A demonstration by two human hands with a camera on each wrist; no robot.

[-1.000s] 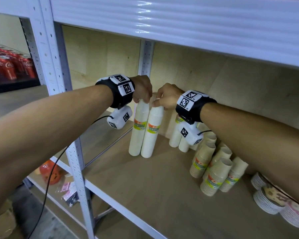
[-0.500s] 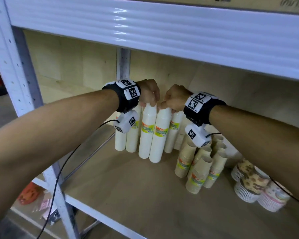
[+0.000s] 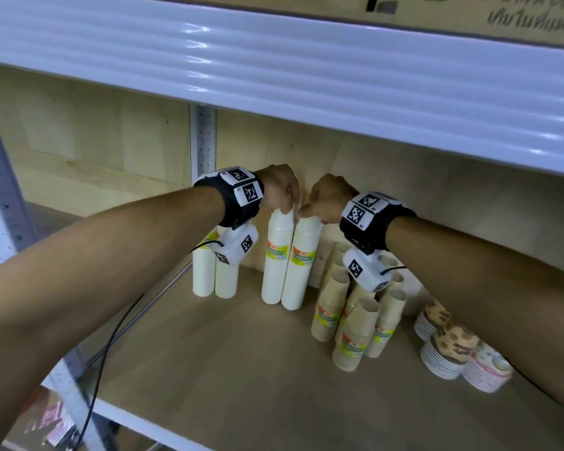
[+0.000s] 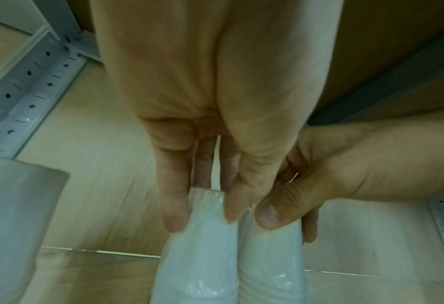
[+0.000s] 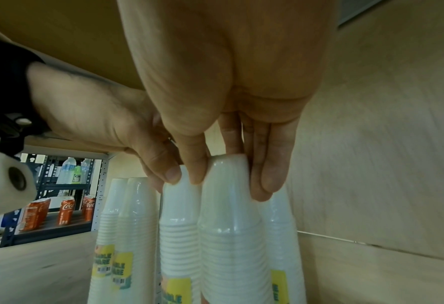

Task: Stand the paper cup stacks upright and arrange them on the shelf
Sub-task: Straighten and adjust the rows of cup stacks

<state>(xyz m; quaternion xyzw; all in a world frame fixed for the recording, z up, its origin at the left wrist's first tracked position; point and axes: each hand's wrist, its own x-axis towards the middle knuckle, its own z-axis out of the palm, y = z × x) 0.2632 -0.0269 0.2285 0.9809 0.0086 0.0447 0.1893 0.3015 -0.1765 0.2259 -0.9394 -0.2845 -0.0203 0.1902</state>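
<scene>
Two tall white paper cup stacks in clear wrap, with yellow labels, stand side by side on the wooden shelf (image 3: 228,369). My left hand (image 3: 287,208) pinches the top of the left stack (image 3: 274,262). My right hand (image 3: 310,214) grips the top of the right stack (image 3: 302,268). The left wrist view shows my left hand (image 4: 202,209) holding its stack (image 4: 205,246) between thumb and fingers. The right hand (image 5: 228,181) likewise clasps its stack (image 5: 231,226) in the right wrist view. Both stacks lean slightly back.
Two more white stacks (image 3: 214,275) stand upright to the left, near the back post (image 3: 202,141). Another white stack (image 5: 280,226) is behind the right one. Several kraft cup stacks (image 3: 355,333) lean at the right, beside piles of patterned paper bowls (image 3: 450,349). The upper shelf beam (image 3: 306,66) hangs low overhead.
Both hands keep hold of the stack tops. The two held stacks have shifted right and deeper along the shelf, and the head view has swung right, bringing the two stacks on the left into sight.
</scene>
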